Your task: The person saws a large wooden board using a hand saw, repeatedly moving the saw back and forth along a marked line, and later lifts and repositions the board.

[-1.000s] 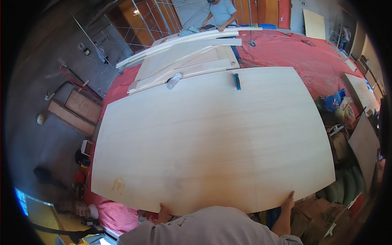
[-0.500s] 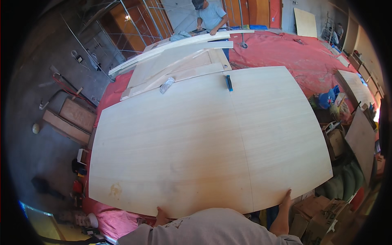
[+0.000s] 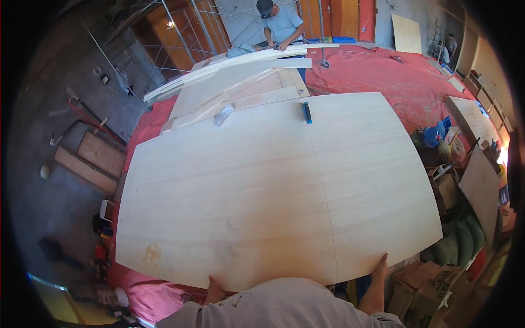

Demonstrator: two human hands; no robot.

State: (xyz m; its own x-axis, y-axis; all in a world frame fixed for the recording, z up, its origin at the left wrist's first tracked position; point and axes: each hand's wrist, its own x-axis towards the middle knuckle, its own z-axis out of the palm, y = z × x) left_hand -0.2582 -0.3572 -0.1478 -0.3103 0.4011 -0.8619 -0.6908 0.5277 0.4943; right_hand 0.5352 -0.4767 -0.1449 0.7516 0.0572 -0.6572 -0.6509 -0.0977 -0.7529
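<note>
A wide, pale plywood sheet [image 3: 229,186] lies in front of me, with a thin dark line running across it from far to near, right of the middle. My left hand [image 3: 214,288] holds its near edge, thumb on top and the fingers hidden beneath. Farther right, my right hand [image 3: 381,268] grips the same edge in the same way, near the right corner. By the far end of the line rests a tool with a blue and black handle [image 3: 307,112]. A crumpled clear plastic thing [image 3: 223,115] sits at the sheet's far edge.
Beyond the sheet are more boards and long strips [image 3: 235,82], where a co-worker [image 3: 283,27] bends over with both hands together. Scaffolding [image 3: 191,27] stands behind. Red sheeting [image 3: 361,68] covers the floor. Cardboard boxes [image 3: 424,287] and green sacks [image 3: 462,240] crowd my right.
My hands keep their hold on the sheet's near edge. The view has shifted slightly, and the co-worker's hands have come closer together.
</note>
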